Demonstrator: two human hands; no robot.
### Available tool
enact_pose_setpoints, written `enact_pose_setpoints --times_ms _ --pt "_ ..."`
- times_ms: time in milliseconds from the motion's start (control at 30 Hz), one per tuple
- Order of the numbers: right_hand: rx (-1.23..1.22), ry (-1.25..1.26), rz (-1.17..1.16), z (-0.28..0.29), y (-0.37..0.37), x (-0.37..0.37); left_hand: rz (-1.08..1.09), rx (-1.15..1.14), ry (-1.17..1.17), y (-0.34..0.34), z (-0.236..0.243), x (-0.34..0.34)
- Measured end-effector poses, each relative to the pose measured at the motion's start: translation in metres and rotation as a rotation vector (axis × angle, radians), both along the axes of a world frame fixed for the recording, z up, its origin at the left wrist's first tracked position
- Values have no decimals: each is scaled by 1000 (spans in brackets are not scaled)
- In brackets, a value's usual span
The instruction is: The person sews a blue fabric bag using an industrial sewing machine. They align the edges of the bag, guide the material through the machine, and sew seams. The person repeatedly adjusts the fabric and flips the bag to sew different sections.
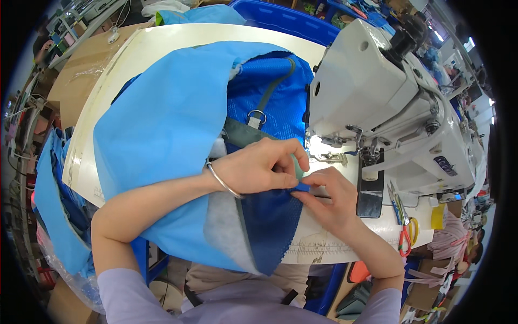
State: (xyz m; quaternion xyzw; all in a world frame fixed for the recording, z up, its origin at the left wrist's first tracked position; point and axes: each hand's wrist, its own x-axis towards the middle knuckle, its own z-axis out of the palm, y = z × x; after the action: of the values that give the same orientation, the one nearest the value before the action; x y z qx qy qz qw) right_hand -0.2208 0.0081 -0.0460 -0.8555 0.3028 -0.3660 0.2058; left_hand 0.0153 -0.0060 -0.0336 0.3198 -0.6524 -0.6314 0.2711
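On the cream sewing table (178, 32) lies a large light-blue fabric piece (156, 113) with darker blue lining (270, 216), white padding (224, 232), a grey strap and a metal D-ring (256, 116). My left hand (270, 167), bangle on its wrist, has curled fingers over the fabric edge beside a pale green patch; exactly what they grip is partly hidden. My right hand (329, 197) pinches a small blue edge (300, 187) just below it. Both are close to the presser foot of a white sewing machine (350, 81).
Scissors with red and yellow handles (404, 237) and a yellow roll (438, 216) sit on the right. A blue bin (280, 19) stands behind the table, cardboard (75, 92) at back left, more blue fabric (59, 200) at left. Another person (40, 46) is partly visible at upper left.
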Motion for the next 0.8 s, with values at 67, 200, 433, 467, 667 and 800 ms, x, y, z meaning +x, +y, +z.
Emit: enact_pose_setpoints --times_ms 67,200,433,467,667,800 --pt "3 7 15 -2 0 -1 15 -120 -56 2 1 -1" --pt "18 5 18 -1 1 -1 123 -597 -238 11 6 -4" --pt "526 -57 -167 3 5 -3 269 -1176 -571 24 -1 -15" --pt "578 -71 -174 5 5 -3 266 -1140 -579 25 -3 -16" --pt "681 -193 -132 -2 4 -7 227 -547 -367 25 17 -12" --pt "728 -233 -32 3 4 -8 144 -159 -315 15 21 -7"
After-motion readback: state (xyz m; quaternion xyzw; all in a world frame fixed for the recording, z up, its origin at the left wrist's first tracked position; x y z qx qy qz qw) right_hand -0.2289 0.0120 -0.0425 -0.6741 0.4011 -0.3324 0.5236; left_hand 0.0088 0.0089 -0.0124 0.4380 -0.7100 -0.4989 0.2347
